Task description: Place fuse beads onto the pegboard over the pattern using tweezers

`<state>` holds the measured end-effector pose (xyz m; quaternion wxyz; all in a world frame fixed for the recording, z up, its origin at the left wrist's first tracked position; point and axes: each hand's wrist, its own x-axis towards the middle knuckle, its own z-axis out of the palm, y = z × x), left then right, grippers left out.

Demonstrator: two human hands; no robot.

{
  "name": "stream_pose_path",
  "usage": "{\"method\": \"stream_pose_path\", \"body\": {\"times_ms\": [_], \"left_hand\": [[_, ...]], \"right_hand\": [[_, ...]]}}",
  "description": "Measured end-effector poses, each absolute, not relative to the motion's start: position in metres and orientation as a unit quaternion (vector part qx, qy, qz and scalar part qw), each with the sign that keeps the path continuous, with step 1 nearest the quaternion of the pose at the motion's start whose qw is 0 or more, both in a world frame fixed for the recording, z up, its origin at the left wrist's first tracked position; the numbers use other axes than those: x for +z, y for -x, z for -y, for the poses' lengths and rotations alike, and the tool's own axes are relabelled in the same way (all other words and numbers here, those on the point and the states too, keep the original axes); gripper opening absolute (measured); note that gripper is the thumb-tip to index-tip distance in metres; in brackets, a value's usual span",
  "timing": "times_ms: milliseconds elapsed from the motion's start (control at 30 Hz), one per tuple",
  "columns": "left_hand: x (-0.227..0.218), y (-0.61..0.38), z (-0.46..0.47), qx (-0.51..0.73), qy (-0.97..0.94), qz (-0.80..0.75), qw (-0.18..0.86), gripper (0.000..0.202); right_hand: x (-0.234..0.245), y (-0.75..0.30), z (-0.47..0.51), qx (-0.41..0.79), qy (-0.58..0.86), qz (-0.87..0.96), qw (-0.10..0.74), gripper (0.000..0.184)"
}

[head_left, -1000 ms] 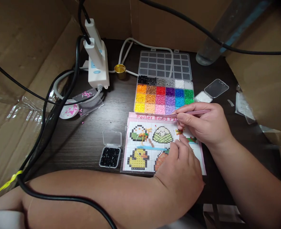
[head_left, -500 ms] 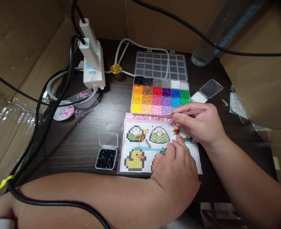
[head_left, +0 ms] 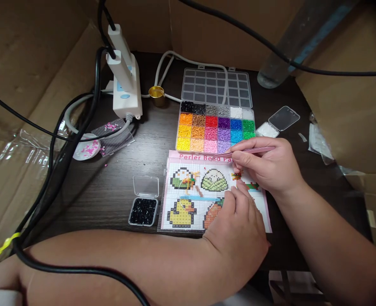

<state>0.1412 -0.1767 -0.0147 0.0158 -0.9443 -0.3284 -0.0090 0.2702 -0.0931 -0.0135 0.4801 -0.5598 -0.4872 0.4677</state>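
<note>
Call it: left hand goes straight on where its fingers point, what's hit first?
Probably the right hand, holding tweezers just beyond the left hand; depth is unclear, so it might pass underneath.

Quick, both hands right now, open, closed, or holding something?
Left hand: fingers curled over the pattern sheet; whether it grips anything cannot be told.
Right hand: closed, holding pink tweezers.

Single head-worn cam, looking forward and down across the desk (head_left: 108, 191), hands (head_left: 243, 225) at close range.
</note>
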Motion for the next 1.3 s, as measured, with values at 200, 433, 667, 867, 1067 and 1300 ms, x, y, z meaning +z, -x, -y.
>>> {"method": "stream_pose_path", "body": {"times_ms": [200,433,667,867,1067,1300], "left_hand": [[-0.0151,-0.1411,0.1754,-0.013,0.945,0.328,0.020,0.069],[-0.0143,-0.1406,0.1763,-0.017,0.945,0.325,0.023,0.067],[-0.0152,-0.1406,0.1753,-0.018,0.944,0.328,0.022,0.067],[-0.0151,-0.1406,0.1749,-0.015,0.946,0.325,0.018,0.068],[-0.0150,-0.1412,0.1760,-0.014,0.945,0.326,0.021,0.068],[-0.0145,-0.1404,0.1758,-0.013,0.946,0.323,0.022,0.066]], "right_hand": [[-0.0141,-0.2703,0.0931,0.469,0.559,0.489,0.478,0.011],[-0.0136,-0.2700,0.0937,0.475,0.558,0.486,0.476,0.012],[-0.0140,-0.2696,0.0936,0.477,0.555,0.483,0.481,0.011],[-0.0129,-0.2694,0.0937,0.471,0.567,0.481,0.475,0.010],[-0.0135,-0.2694,0.0936,0.469,0.564,0.485,0.476,0.010],[-0.0135,-0.2696,0.0936,0.462,0.568,0.490,0.473,0.012]]}}
